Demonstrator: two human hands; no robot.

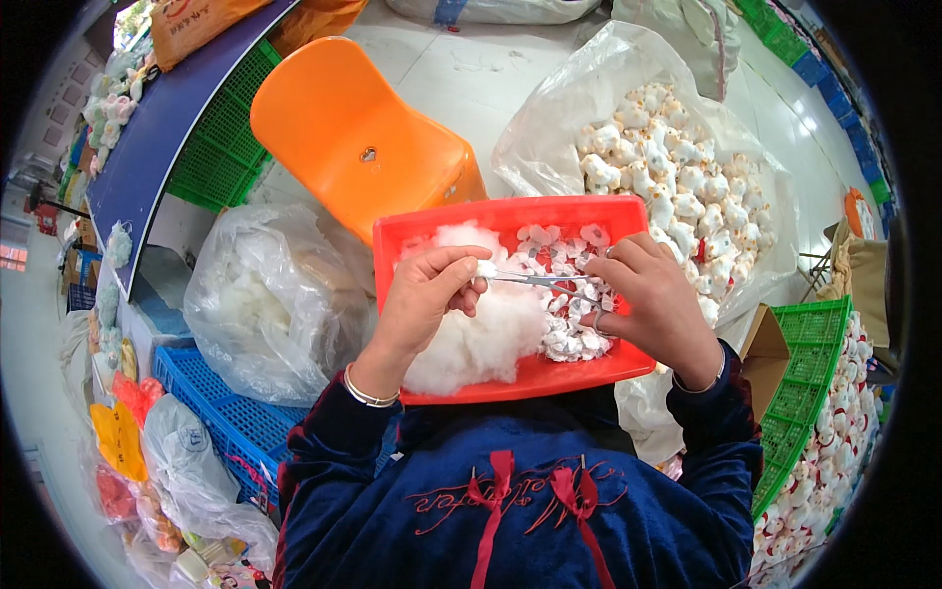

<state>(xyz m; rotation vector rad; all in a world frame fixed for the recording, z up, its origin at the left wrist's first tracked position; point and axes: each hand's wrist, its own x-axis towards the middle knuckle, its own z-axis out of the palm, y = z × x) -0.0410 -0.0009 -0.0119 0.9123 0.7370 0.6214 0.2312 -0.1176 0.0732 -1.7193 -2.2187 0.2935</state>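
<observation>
In the middle of the frame, the left hand (432,283) is pinched closed on a small white piece (485,268), which looks light and soft, so a gentle grip should suffice. The right hand (653,294) is closed around a scissor-like metal tool (535,280), probably stiff and smooth, best held by its loops. Below them is a red tray (579,373) with fluffy stuffing (461,353); the pale floor (442,64) carries an orange chair (363,118) at upper left.
</observation>
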